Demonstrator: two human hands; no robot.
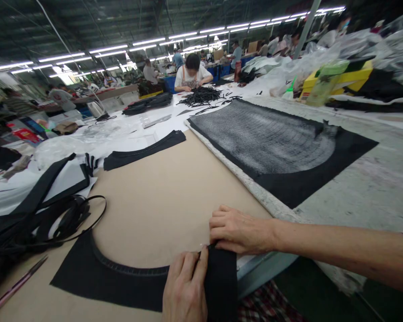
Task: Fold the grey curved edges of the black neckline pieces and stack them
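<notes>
The left hand [185, 288], fingers bunched, presses a black fabric piece [130, 284] at the near edge of the bench [147, 201], whether gripping I cannot tell; the right hand [240, 231] pinches it. Any writing on the red packet [26, 135] is too blurred.

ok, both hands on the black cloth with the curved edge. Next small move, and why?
I'd press the edge flat with the bare right hand: a narrow black band lies along the curve of the black curved-edge cloth, and its right end sits under bunched fingers, while the bare left hand steadies the cloth.
</notes>
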